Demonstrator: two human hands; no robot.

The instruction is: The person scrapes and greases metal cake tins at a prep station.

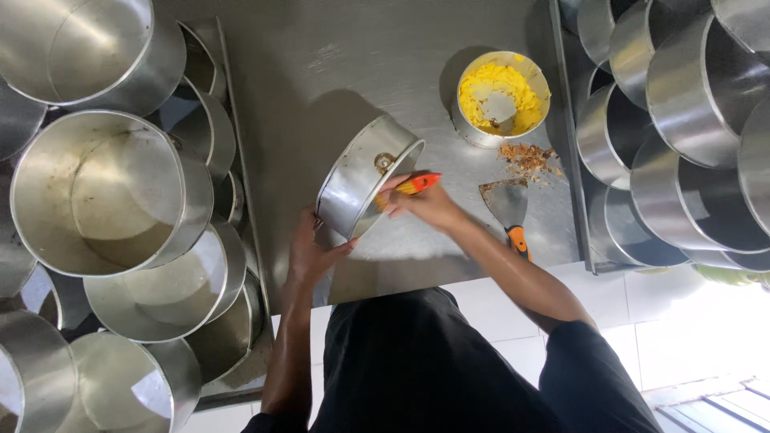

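Note:
My left hand (pixel 311 250) grips the outer wall of a round metal baking pan (pixel 353 183), tilted on its side over the steel worktop (pixel 321 72). My right hand (pixel 429 204) is closed on a brush with an orange-and-yellow handle (pixel 417 184); its working end reaches inside the pan and is hidden by the rim. A smear shows on the pan's inner base. A metal bowl of yellow grease (pixel 501 100) stands beyond my right hand.
A scraper with an orange handle (pixel 507 210) lies right of my hand, beside a small heap of brown crumbs (pixel 525 156). Several round metal pans are stacked on the left (pixel 96 192) and several more on the right (pixel 682 136). White floor tiles lie below.

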